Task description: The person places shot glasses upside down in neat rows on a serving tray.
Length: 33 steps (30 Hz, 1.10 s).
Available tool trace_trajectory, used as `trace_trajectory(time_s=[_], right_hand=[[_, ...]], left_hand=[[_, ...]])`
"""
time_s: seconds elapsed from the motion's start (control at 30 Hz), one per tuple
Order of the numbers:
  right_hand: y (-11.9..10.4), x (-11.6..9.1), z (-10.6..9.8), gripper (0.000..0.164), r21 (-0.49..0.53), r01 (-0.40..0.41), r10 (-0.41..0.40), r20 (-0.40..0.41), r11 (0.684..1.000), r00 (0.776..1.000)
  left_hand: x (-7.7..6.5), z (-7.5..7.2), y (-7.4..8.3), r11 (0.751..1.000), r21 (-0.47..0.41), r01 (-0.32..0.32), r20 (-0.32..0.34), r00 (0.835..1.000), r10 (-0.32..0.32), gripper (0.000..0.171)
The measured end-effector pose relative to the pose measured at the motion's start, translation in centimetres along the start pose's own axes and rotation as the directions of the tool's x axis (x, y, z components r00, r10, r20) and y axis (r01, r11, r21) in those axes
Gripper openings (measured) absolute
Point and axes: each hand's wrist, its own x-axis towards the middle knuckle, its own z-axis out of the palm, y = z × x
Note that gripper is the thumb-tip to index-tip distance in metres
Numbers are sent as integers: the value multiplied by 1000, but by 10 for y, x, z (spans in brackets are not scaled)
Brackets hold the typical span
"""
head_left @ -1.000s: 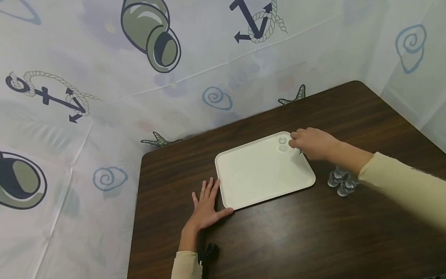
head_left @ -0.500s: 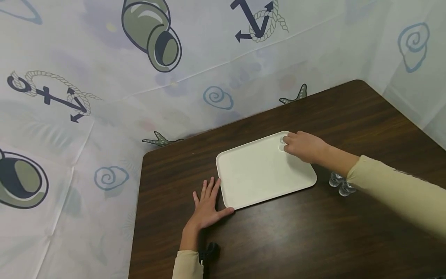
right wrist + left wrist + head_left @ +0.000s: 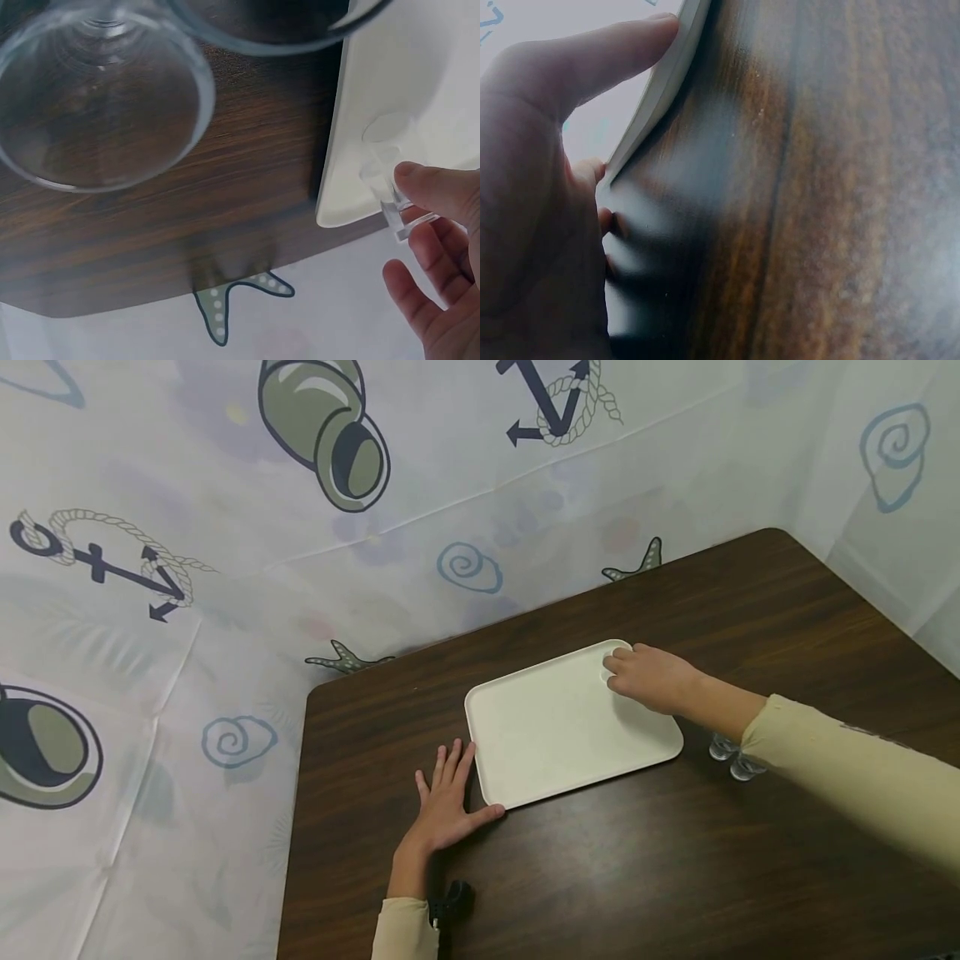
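Observation:
A white rectangular tray [image 3: 570, 735] lies on the dark wooden table. My left hand [image 3: 442, 814] rests palm-down at its left side, fingers spread along the edge and thumb [image 3: 622, 56] at the near left corner. At the far right corner of the tray, my right hand [image 3: 651, 677] pinches a small clear glass [image 3: 391, 201] between thumb and fingers. A faint clear round outline [image 3: 391, 133] shows on the tray beside it in the right wrist view. From the head view, the right hand covers most of that corner.
Several clear glasses [image 3: 742, 767] stand on the table right of the tray, partly behind the right sleeve [image 3: 817, 747]. One glass [image 3: 204, 97] looms large in the right wrist view. A printed cloth [image 3: 480, 493] hangs behind the table's far edge [image 3: 525, 612].
My right hand has moved slightly left over the tray's far right corner, covering the glass seen there earlier. The left hand has stayed in place.

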Motion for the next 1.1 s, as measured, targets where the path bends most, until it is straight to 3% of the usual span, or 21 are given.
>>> trace_trajectory(time_s=[0.6,0.73,0.9,1.1], right_hand=[[2,-7,-14,24,42,-11,12,-15,999,1000],[7,-16,-25,29,120,-49,54,-38,992,998],[15,-29,-43,26,259,-119,138,-55,958,989],[25,-55,-57,27,329,-174,213,-87,928,973]], left_hand=[[1,0,3,1000,7,14,-5,1000,-14,105],[1,0,3,1000,12,13,-4,1000,-13,105],[2,1,2,1000,15,20,1,1000,-20,105],[3,2,0,999,30,15,-5,1000,-15,104]])
